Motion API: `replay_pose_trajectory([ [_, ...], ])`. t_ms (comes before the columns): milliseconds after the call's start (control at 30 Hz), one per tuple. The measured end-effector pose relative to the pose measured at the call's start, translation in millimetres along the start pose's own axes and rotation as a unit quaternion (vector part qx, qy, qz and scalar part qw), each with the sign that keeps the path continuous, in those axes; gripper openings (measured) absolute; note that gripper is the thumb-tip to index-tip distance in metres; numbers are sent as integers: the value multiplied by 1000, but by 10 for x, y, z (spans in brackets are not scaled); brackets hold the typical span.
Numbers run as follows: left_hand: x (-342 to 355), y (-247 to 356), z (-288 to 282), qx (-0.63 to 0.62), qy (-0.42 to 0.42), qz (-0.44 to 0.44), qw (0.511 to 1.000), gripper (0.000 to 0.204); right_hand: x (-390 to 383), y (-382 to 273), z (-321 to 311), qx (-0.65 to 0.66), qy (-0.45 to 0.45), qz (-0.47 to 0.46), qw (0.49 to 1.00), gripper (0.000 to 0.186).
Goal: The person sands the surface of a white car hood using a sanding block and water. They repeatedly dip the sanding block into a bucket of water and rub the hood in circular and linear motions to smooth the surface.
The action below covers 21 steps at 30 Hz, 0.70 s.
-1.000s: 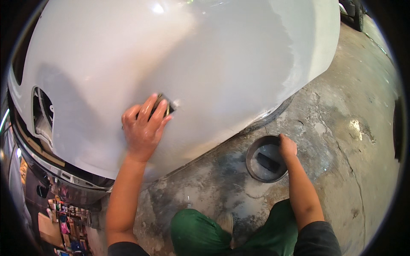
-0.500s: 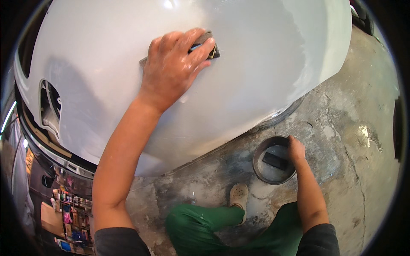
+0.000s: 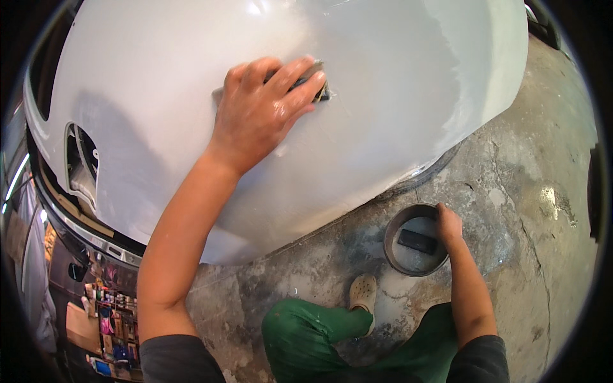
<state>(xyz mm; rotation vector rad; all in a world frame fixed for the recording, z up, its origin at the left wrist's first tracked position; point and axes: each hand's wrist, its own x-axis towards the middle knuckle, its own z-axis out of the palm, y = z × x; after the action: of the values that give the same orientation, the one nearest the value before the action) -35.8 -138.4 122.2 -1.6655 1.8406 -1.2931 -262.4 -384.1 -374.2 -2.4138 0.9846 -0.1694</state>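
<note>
Grey-primed car body panel (image 3: 396, 115) fills the upper view. Left hand (image 3: 258, 115) lies flat on it, fingers together, pressing a dark sanding block (image 3: 316, 89) against the panel; only the block's edge shows past the fingertips. Right hand (image 3: 448, 223) grips the rim of a round metal basin (image 3: 394, 252) on the concrete floor (image 3: 536, 210), fingers curled; a dark block (image 3: 418, 241) lies inside.

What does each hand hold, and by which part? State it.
Left hand presses a dark sanding block flat against the white panel, fingers over its top. Right hand grips the bowl rim.
</note>
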Motion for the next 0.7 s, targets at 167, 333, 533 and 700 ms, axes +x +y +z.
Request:
replay_pose_trajectory([
  [167,-1070,115,-578,46,-10,-18,999,45,-3,43,14,9,10,-11,1000,23],
  [333,-611,156,-353,37,15,-24,999,52,-47,68,4,-3,18,11,1000,22],
  [533,57,154,162,31,29,-36,998,53,-73,108,-39,8,31,18,999,20],
  [700,-1049,164,-462,71,2,-18,997,45,-34,161,-61,-4,15,15,1000,19],
])
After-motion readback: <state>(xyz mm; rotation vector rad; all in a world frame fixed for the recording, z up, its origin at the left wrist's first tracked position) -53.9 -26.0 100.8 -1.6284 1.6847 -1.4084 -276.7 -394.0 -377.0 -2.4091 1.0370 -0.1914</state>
